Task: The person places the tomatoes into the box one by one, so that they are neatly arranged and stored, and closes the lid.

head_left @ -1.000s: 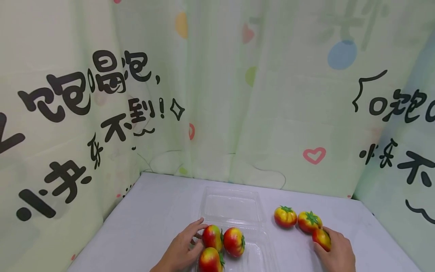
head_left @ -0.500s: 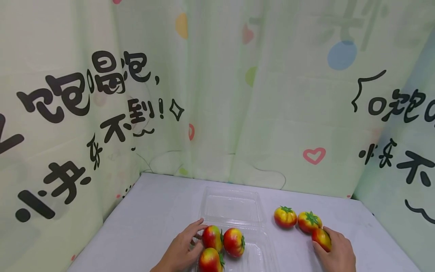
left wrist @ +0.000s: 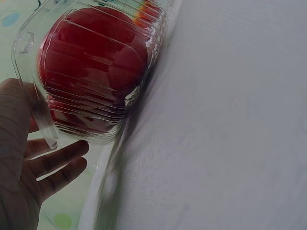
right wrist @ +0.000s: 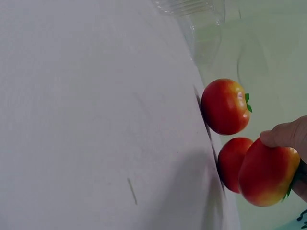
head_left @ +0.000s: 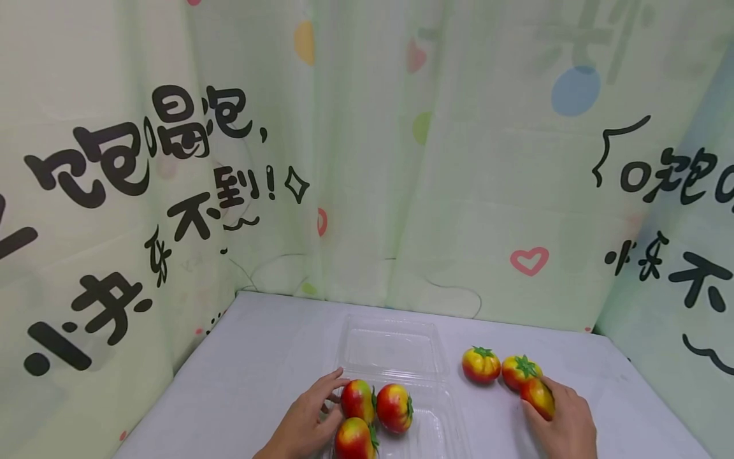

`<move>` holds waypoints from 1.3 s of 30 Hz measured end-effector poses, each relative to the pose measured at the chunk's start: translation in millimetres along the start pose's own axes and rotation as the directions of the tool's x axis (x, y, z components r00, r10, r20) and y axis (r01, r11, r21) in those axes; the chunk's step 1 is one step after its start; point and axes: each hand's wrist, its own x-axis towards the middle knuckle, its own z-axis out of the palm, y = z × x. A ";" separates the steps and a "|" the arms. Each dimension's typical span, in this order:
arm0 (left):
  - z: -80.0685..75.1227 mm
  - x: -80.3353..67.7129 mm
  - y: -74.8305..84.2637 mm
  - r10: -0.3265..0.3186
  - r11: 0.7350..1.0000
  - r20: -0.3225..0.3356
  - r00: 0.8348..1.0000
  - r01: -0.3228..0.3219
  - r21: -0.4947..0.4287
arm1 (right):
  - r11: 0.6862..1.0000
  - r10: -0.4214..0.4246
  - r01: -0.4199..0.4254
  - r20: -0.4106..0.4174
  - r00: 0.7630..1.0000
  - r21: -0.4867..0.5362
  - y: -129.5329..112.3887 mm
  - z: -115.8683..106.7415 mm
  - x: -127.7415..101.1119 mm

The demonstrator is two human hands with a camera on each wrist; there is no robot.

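Six toy tomatoes show in all, and one clear plastic clamshell box [head_left: 395, 376] lies open on the white bench [head_left: 258, 357].

Three tomatoes sit in the box's near tray: one [head_left: 358, 400] right against the left hand's fingertips, one [head_left: 394, 408] just beyond it on the side away from that hand, and one [head_left: 355, 438] nearest the person, beside the left palm. The lid half of the box, farther from the person than the left grip, holds nothing.

The left hand [head_left: 304, 424] rests at the tray's left edge with its fingers loosely spread along the plastic wall; in the left wrist view the thumb and fingers bracket the ribbed corner without closing round it.

The right hand [head_left: 564, 424] has its grip curled over a fourth tomato [head_left: 538, 398], thumb and fingers pinching it; whether it is clear of the bench cannot be told. Just beyond that grip lies a fifth tomato [head_left: 519, 371], touching or nearly touching the held one, and past it, toward the box, a sixth [head_left: 481, 364] stands on the bench with its green calyx up.
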 end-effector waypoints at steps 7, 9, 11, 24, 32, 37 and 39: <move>-0.2 -1.0 0.3 0.006 1.000 0.000 1.000 -0.006 -0.001 | 0.999 -0.034 0.034 -0.011 0.999 -0.009 -11.7 -1.4 -5.9; -0.2 -1.0 0.5 0.006 1.000 0.000 1.000 -0.006 -0.001 | 0.999 -0.047 0.047 -0.020 0.999 -0.017 -13.8 -1.1 -8.0; -0.4 -0.9 0.8 0.003 1.000 0.002 1.000 -0.003 -0.002 | 0.998 -0.056 0.056 -0.030 0.998 -0.017 -15.9 -0.8 -10.0; -0.2 -0.9 1.2 0.010 1.000 -0.001 1.000 -0.010 0.009 | 0.996 -0.088 0.089 -0.099 0.991 0.005 -25.9 0.0 -19.1; -0.3 -0.6 1.0 0.007 1.000 -0.005 1.000 -0.007 0.016 | 0.992 -0.123 0.126 -0.145 0.982 0.009 -34.2 -0.8 -23.6; 0.1 -0.4 0.4 0.015 1.000 -0.007 1.000 -0.015 0.019 | 0.987 -0.156 0.161 -0.175 0.972 0.015 -40.7 -2.5 -28.7; 0.3 -0.4 0.3 0.016 1.000 -0.005 1.000 -0.016 0.017 | 0.985 -0.168 0.174 -0.187 0.968 0.018 -43.1 -3.2 -30.9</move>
